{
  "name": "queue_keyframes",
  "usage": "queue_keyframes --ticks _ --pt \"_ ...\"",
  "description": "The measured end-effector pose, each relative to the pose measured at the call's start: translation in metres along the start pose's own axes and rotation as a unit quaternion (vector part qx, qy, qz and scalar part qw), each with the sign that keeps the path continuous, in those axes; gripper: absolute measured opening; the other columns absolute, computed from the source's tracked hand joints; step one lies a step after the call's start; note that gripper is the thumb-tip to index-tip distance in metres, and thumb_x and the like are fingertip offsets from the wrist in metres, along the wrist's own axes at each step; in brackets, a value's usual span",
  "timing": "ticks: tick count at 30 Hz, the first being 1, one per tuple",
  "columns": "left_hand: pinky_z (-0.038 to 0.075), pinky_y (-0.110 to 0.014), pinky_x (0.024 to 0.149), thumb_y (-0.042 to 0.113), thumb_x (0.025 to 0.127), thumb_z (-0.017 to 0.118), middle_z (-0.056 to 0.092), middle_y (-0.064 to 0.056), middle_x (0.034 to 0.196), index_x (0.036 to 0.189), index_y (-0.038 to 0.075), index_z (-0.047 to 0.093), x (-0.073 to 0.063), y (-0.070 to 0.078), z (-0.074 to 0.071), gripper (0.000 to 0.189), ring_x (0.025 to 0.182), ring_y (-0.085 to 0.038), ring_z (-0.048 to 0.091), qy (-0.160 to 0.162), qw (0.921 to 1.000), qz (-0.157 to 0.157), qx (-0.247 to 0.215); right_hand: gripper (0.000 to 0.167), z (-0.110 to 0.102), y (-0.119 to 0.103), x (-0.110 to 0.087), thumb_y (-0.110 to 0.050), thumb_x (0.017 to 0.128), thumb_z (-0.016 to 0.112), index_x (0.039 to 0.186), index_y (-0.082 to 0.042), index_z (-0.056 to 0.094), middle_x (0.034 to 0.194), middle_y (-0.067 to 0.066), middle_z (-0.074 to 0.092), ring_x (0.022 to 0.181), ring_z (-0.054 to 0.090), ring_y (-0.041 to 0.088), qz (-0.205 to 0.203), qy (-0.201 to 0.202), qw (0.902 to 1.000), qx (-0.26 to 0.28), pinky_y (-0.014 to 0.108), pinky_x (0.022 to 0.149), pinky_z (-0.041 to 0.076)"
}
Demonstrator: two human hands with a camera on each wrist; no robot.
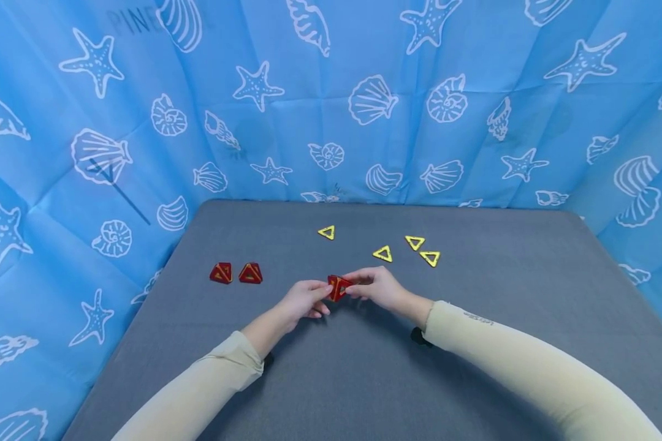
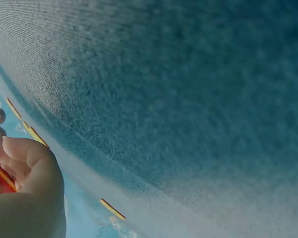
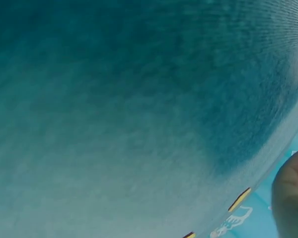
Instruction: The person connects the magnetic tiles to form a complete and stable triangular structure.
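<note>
Both hands meet over the middle of the table, holding a small red pyramid [image 1: 338, 289] built from triangular tiles with yellow inner edges. The thumb and fingers of my left hand [image 1: 303, 300] pinch its left side. From the right, my right hand [image 1: 379, 288] pinches the other side between thumb and fingers. In the left wrist view, a red corner of the pyramid [image 2: 1, 177] shows beside the left hand [image 2: 35, 183], the rest being hidden. Only part of the right hand [image 3: 292, 193] appears at the edge of the right wrist view.
Two more red pyramids [image 1: 221, 273] [image 1: 251, 273] sit side by side on the left of the grey table [image 1: 331, 380]. Several flat yellow triangles lie farther back, one yellow triangle [image 1: 327, 232] apart from the others. A blue shell-print curtain [image 1: 320, 110] hangs behind the table.
</note>
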State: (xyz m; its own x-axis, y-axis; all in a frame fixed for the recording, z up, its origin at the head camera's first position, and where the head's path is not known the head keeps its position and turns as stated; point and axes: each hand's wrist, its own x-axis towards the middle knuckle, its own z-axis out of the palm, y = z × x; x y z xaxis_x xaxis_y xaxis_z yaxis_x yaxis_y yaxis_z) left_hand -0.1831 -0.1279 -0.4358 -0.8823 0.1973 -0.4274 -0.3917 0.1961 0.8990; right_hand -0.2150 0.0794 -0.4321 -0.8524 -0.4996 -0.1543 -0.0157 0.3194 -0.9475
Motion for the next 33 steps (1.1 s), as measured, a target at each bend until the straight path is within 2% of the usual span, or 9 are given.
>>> queue_keyframes --ticks 5,10,13,16,19,22,25,27,33 --pt "0.047 -0.024 0.062 0.022 0.102 0.052 0.065 -0.009 0.105 0.133 -0.001 0.056 -0.002 -0.004 -0.004 0.039 0.063 -0.011 0.059 0.014 0.9995 0.020 0.020 0.030 0.007 -0.002 0.003 -0.011 0.093 0.067 0.120 0.001 0.067 0.101 0.011 0.070 0.086 0.065 0.027 0.014 0.018 0.9997 0.003 0.040 0.074 0.051" --pt "0.045 -0.028 0.061 0.008 0.096 0.057 0.062 -0.011 0.113 0.144 -0.001 0.042 -0.006 -0.008 -0.006 0.052 0.068 -0.015 0.058 0.011 0.9928 0.082 0.087 0.027 0.014 -0.002 0.007 -0.010 0.092 0.068 0.117 0.002 0.068 0.105 0.013 0.069 0.085 0.066 0.030 0.023 0.046 0.9987 0.007 0.039 0.072 0.051" --pt "0.043 -0.027 0.056 0.007 0.093 0.064 0.060 -0.011 0.109 0.145 -0.002 0.040 -0.010 -0.011 -0.004 0.058 0.064 -0.015 0.055 0.030 0.9814 0.126 0.142 0.026 0.020 -0.002 0.011 -0.008 0.091 0.069 0.115 0.003 0.069 0.105 0.013 0.068 0.083 0.066 0.028 0.023 0.059 0.9979 0.009 0.038 0.072 0.052" --pt "0.044 -0.027 0.053 0.009 0.091 0.068 0.062 -0.012 0.105 0.140 -0.004 0.047 -0.011 -0.014 -0.004 0.055 0.059 -0.014 0.052 0.076 0.9640 0.166 0.193 0.025 0.027 -0.004 0.014 -0.006 0.090 0.070 0.113 0.004 0.069 0.103 0.014 0.069 0.080 0.067 0.028 0.021 0.063 0.9978 0.007 0.037 0.071 0.053" --pt "0.050 -0.033 0.062 0.012 0.091 0.069 0.066 -0.013 0.107 0.133 -0.002 0.056 -0.013 -0.017 -0.007 0.047 0.068 -0.017 0.059 0.129 0.9441 0.192 0.235 0.024 0.033 -0.005 0.018 -0.005 0.089 0.071 0.111 0.004 0.070 0.102 0.013 0.069 0.076 0.067 0.026 0.021 0.063 0.9978 0.003 0.036 0.070 0.053" --pt "0.051 -0.043 0.081 0.013 0.090 0.070 0.067 -0.016 0.115 0.129 0.000 0.062 -0.014 -0.020 -0.012 0.041 0.094 -0.027 0.065 0.157 0.9322 0.205 0.253 0.023 0.039 -0.005 0.021 -0.005 0.088 0.071 0.110 0.003 0.071 0.100 0.012 0.070 0.074 0.067 0.022 0.024 0.068 0.9974 -0.007 0.034 0.067 0.053" --pt "0.046 -0.048 0.092 0.014 0.090 0.071 0.067 -0.017 0.116 0.126 0.000 0.064 -0.014 -0.024 -0.017 0.039 0.111 -0.032 0.060 0.170 0.9234 0.215 0.269 0.022 0.045 -0.006 0.024 -0.005 0.088 0.071 0.109 0.002 0.072 0.097 0.010 0.071 0.072 0.067 0.020 0.026 0.074 0.9968 -0.015 0.034 0.066 0.052" --pt "0.046 -0.049 0.092 0.014 0.090 0.071 0.068 -0.016 0.113 0.125 0.000 0.065 -0.014 -0.026 -0.021 0.038 0.111 -0.032 0.061 0.176 0.9195 0.217 0.277 0.021 0.049 -0.007 0.025 -0.004 0.087 0.072 0.108 0.001 0.072 0.095 0.010 0.071 0.071 0.067 0.020 0.026 0.075 0.9966 -0.020 0.033 0.065 0.052" --pt "0.048 -0.047 0.087 0.015 0.089 0.072 0.069 -0.014 0.106 0.121 0.004 0.068 -0.012 -0.030 -0.032 0.035 0.102 -0.029 0.063 0.201 0.9157 0.191 0.291 0.016 0.060 -0.010 0.033 -0.005 0.087 0.072 0.102 -0.001 0.072 0.087 0.006 0.070 0.072 0.065 0.018 0.025 0.067 0.9970 -0.029 0.031 0.063 0.052"
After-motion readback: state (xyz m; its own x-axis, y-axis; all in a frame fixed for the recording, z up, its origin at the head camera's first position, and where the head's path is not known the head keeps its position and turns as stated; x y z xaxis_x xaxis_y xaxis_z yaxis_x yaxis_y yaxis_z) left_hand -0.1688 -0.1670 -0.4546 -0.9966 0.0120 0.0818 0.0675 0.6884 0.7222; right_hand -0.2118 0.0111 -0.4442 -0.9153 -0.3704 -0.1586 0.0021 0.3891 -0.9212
